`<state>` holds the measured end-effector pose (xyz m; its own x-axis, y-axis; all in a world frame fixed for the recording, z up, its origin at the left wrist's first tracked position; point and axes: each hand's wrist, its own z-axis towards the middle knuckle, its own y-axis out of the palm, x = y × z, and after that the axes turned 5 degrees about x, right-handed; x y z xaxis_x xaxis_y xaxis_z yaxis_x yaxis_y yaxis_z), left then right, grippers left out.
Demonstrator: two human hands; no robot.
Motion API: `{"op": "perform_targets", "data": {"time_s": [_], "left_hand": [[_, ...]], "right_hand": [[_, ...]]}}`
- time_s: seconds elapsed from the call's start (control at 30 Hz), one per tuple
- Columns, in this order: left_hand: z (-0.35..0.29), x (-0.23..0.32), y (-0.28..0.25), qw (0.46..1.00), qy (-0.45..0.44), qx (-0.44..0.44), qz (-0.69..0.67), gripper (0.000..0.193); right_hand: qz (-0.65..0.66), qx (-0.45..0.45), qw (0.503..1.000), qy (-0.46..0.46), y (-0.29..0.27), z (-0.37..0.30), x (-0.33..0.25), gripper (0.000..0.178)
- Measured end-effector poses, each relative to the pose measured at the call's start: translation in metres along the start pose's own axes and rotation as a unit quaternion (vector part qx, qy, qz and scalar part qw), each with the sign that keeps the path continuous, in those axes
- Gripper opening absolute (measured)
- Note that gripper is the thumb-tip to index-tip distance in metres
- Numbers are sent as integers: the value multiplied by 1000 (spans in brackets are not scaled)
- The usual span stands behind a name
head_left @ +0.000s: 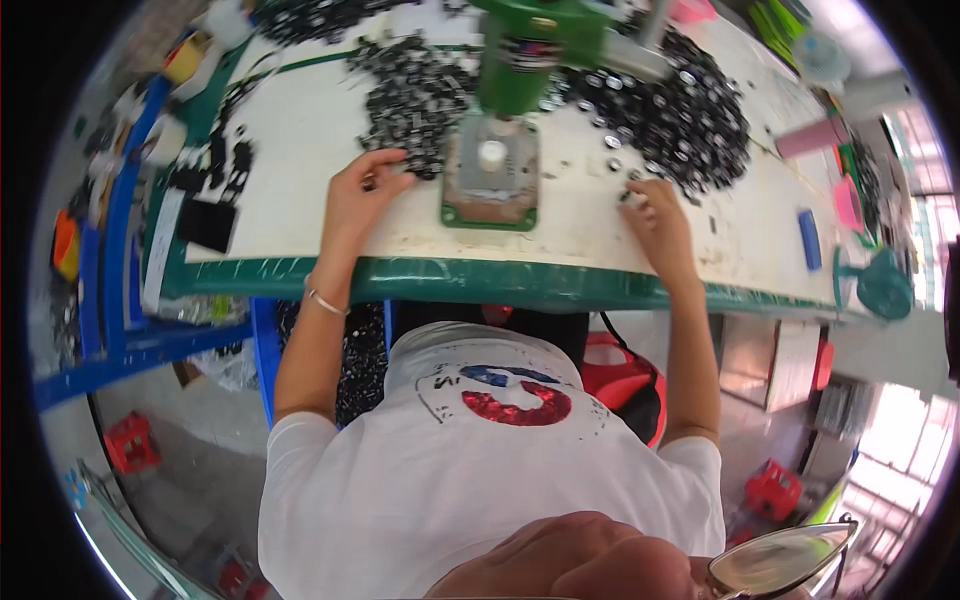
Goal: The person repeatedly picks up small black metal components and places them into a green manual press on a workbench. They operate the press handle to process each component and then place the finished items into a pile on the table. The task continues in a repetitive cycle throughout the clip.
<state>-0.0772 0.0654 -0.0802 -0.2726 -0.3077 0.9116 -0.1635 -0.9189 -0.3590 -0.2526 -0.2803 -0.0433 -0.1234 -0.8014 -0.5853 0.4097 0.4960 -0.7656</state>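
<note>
A green hand press [517, 70] stands at the middle of the table, with a small white round piece [491, 153] on its metal base [510, 205]. To the left of the base, my left hand [358, 200] is curled beside a heap of small black parts [410, 110]. A small dark piece [370, 183] shows within its fingers. On the other side, my right hand [660, 225] pinches a small black-and-silver piece [628, 197] near the edge of a pile of round black parts with shiny centres [690, 120]. Its exact shape is too small to tell.
The white tabletop [290, 160] has a green front edge [420, 280]. A black square pad [208, 222] and black strips lie at the left, a blue cylinder [809, 240] and a small green fan [885, 283] at the right. Below the table stands a blue bin [264, 350] of black parts.
</note>
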Motion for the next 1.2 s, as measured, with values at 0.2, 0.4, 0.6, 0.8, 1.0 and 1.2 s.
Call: {"op": "perform_targets", "data": {"time_s": [0.2, 0.4, 0.6, 0.8, 1.0, 1.2], "left_hand": [[5, 13, 12, 998, 35, 17, 53, 20], [16, 13, 0, 992, 42, 78, -87, 11], [30, 36, 0, 938, -130, 4, -322, 7], [23, 44, 7, 912, -143, -56, -379, 33], [11, 47, 14, 942, -155, -29, -296, 17], [3, 66, 31, 950, -91, -56, -294, 13]], "right_hand": [[7, 24, 999, 25, 11, 0, 5, 22], [210, 42, 976, 23, 29, 23, -25, 16], [279, 57, 948, -143, 62, 47, -94, 17], [92, 125, 935, -320, 84, 44, -105, 15], [134, 65, 973, -174, 87, 44, -111, 15], [369, 8, 929, 4, 84, 52, -106, 26]]}}
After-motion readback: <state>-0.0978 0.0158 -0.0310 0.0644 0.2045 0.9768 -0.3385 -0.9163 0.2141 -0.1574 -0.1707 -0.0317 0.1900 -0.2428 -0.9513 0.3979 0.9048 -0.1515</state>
